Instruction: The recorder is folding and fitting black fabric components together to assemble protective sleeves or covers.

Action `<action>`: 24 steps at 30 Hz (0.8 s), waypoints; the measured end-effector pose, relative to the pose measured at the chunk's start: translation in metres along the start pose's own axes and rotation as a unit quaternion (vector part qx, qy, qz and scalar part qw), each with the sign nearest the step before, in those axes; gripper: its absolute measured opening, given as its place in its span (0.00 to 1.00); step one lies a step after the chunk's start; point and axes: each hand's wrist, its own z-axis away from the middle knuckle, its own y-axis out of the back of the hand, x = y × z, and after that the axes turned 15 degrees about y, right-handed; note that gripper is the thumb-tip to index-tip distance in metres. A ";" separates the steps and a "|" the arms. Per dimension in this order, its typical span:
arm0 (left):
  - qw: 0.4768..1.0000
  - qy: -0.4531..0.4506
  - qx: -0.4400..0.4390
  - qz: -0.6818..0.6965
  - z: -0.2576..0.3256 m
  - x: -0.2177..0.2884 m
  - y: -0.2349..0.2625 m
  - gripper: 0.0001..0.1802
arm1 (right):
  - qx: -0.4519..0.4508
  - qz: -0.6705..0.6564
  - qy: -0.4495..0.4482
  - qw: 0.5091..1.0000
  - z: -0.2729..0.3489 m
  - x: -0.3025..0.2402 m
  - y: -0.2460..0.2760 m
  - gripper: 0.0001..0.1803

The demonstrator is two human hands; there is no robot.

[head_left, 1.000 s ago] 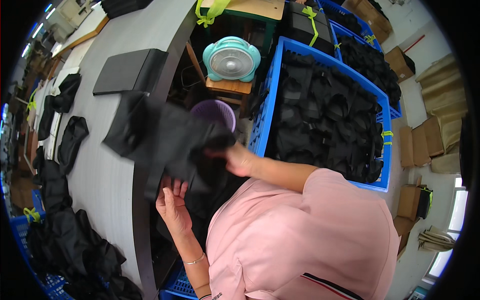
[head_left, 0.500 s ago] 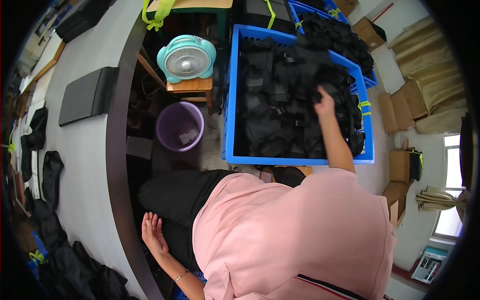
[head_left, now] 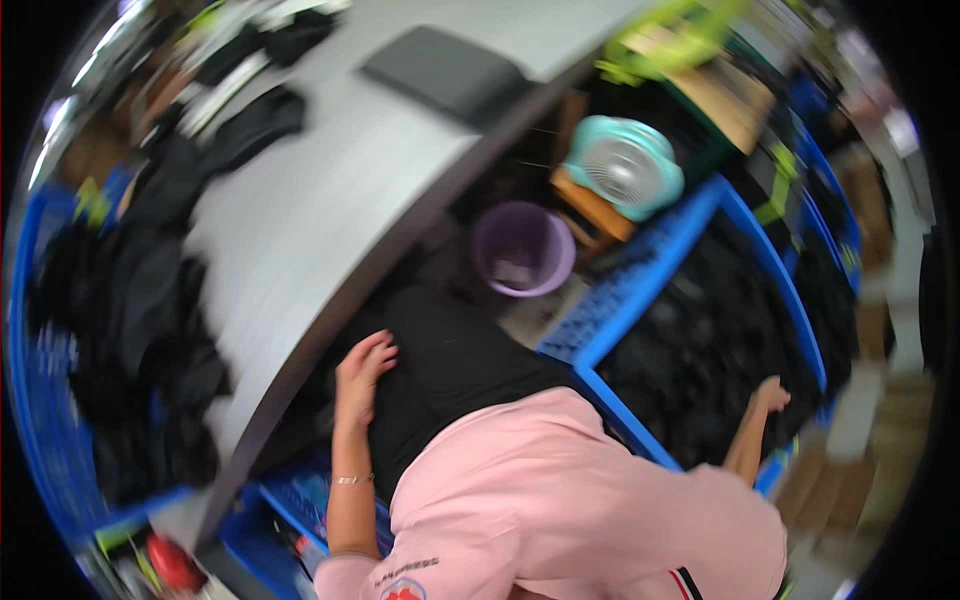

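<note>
My left hand hovers by my lap beside the table edge, its fingers loosely bent and apart with nothing in them. A bracelet circles that wrist. Out to the right, my right hand is over the near right part of a large blue crate. Motion smears its fingers, so whether it holds something cannot be made out. Black fabric-like pieces fill the crate; their exact kind is too blurred to tell.
A grey table carries a flat dark pad. Left of it, black pieces hang into another blue crate. A purple basket stands near a turquoise fan on a wooden stool. Cardboard boxes lie at right.
The whole view has swung leftward, so the table and left crate show more and the filled crate sits further right. My right hand has moved toward the crate's near right side.
</note>
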 end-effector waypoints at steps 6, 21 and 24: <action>0.991 -0.124 0.037 -0.024 0.019 0.024 0.007 0.17 | -0.204 -0.335 0.501 0.772 0.200 -0.220 -0.069 0.27; 0.968 -0.178 0.139 -0.112 0.070 0.021 0.020 0.17 | -0.128 -0.417 0.824 0.362 0.679 -0.609 0.007 0.23; 0.975 -0.149 0.130 -0.102 0.073 0.009 0.021 0.18 | -0.100 -0.338 0.855 0.382 0.696 -0.641 -0.029 0.15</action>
